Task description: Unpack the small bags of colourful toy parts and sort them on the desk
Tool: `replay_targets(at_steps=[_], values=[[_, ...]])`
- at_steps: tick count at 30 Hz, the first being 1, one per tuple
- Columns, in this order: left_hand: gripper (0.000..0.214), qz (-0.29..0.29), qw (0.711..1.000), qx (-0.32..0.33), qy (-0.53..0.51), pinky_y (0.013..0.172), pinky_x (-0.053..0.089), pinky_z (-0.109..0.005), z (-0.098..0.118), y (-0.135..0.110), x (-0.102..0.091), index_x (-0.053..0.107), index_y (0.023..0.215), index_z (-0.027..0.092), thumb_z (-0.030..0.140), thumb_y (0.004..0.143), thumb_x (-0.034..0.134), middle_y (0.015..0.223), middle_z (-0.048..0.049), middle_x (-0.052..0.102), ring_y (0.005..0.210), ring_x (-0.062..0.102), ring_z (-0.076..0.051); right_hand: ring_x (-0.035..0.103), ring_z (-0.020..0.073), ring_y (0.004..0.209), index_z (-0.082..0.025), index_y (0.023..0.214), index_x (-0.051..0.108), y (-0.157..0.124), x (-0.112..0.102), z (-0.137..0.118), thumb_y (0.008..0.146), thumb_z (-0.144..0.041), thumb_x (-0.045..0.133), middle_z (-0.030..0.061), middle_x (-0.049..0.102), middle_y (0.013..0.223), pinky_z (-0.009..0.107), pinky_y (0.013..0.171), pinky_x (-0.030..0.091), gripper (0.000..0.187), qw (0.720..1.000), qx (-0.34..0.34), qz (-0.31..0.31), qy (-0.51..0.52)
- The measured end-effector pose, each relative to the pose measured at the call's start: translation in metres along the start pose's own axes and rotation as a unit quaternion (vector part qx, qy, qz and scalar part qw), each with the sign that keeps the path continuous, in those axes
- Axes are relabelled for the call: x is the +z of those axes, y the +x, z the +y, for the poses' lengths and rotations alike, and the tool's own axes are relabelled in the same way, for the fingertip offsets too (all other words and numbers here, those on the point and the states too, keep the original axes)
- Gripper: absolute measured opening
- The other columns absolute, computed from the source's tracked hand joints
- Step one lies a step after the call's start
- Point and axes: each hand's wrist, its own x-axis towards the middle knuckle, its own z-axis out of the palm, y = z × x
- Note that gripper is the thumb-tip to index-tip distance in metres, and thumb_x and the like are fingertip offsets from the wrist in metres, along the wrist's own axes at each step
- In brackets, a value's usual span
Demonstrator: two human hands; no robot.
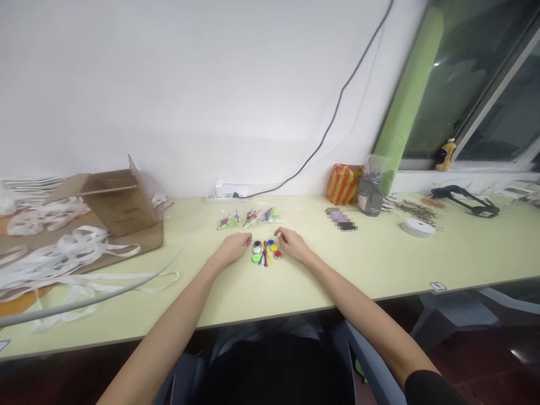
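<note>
Two bare hands lie palm-down on the pale green tabletop [371, 264]; the left hand [231, 248] and right hand [293, 245] each show a loose, open grip, fingers lightly curled, nothing held. Between them, a small cluster of coloured plastic discs [257, 251] in black, white, green, blue, yellow and red sits around a fan of thin coloured sticks [265, 253]; the fingertips of both hands come just beside the cluster, and whether they touch it I cannot tell. Just beyond, three transparent bags [248, 219] lie in a row; each holds similar sticks and discs, too small to count. Left along the tabletop, an open cardboard box [120, 201] with raised flaps stands on a flat cardboard sheet [139, 242]; punched white plastic strips [54, 253] spill across the sheet and onto the tabletop, and a grey cable [84, 301] runs over them. A white power strip [225, 191] sits against the wall. To the right, a red-and-yellow striped bag [343, 184] stands beside a grey pouch [370, 194]; a phone [341, 219], pixelated, lies in front of them. Further right: a roll of white tape [417, 227], scattered small dark pieces [415, 211], a black strap [464, 201]; a green roll [407, 95] leans by the window, a bottle [446, 155] on the sill.
</note>
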Motion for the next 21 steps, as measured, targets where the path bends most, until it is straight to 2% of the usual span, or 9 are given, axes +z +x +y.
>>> replay_targets(at_steps=[4, 6, 8, 11, 17, 21], values=[[0.024, -0.003, 1.0, -0.001, 0.006, 0.064, 0.031, -0.03, 0.0, 0.0, 0.0, 0.058, 0.083, 0.022, 0.006, 0.077, 0.041, 0.082, -0.0053, 0.066, 0.076, 0.058, -0.021, 0.056, 0.0227, 0.108, -0.018, 0.12, 0.061, 0.01, 0.005, 0.009, 0.092, -0.008, 0.04, 0.0118, 0.063, 0.118, 0.033, 0.088, 0.042, 0.037, 0.998, 0.024, 0.036, -0.05], [0.024, -0.003, 1.0, 0.001, 0.008, 0.064, 0.031, -0.03, 0.0, 0.0, 0.0, 0.058, 0.083, 0.022, 0.006, 0.077, 0.041, 0.082, -0.005, 0.065, 0.076, 0.058, -0.021, 0.045, 0.027, 0.129, -0.018, 0.123, 0.062, 0.016, 0.008, 0.012, 0.091, -0.008, 0.042, 0.0149, 0.054, 0.137, 0.04, 0.1, 0.039, 0.039, 0.994, 0.03, 0.04, -0.099], [0.023, -0.001, 1.0, 0.001, 0.008, 0.063, 0.03, -0.03, -0.001, 0.0, 0.0, 0.057, 0.082, 0.022, 0.006, 0.077, 0.041, 0.08, -0.0047, 0.065, 0.075, 0.058, -0.021, 0.03, 0.0294, 0.143, -0.017, 0.123, 0.063, 0.022, 0.01, 0.013, 0.092, -0.009, 0.043, 0.0141, 0.041, 0.153, 0.047, 0.11, 0.031, 0.038, 0.989, 0.023, 0.025, -0.142], [0.02, 0.005, 1.0, 0.005, 0.003, 0.061, 0.029, -0.03, -0.002, 0.0, 0.001, 0.055, 0.08, 0.021, 0.007, 0.077, 0.041, 0.079, -0.0045, 0.063, 0.073, 0.056, -0.021, 0.018, 0.0276, 0.15, -0.015, 0.123, 0.062, 0.03, 0.013, 0.015, 0.094, -0.011, 0.041, 0.012, 0.032, 0.16, 0.05, 0.116, 0.023, 0.037, 0.986, 0.016, -0.006, -0.166], [0.019, 0.004, 1.0, 0.003, -0.007, 0.06, 0.027, -0.029, -0.003, 0.001, 0.002, 0.051, 0.077, 0.021, 0.005, 0.075, 0.041, 0.075, -0.0035, 0.06, 0.068, 0.052, -0.019, 0.026, 0.0254, 0.148, -0.011, 0.133, 0.056, 0.033, 0.014, 0.017, 0.096, -0.013, 0.037, 0.0159, 0.042, 0.154, 0.046, 0.118, 0.023, 0.043, 0.99, 0.046, -0.002, -0.135], [0.019, 0.006, 1.0, 0.007, -0.008, 0.06, 0.027, -0.029, -0.003, 0.001, 0.002, 0.05, 0.077, 0.021, 0.005, 0.074, 0.041, 0.075, -0.0032, 0.059, 0.068, 0.051, -0.019, 0.04, 0.0236, 0.139, -0.013, 0.135, 0.057, 0.03, 0.007, 0.019, 0.089, -0.006, 0.039, 0.0137, 0.052, 0.146, 0.042, 0.116, 0.029, 0.05, 0.992, 0.031, 0.085, -0.083]])
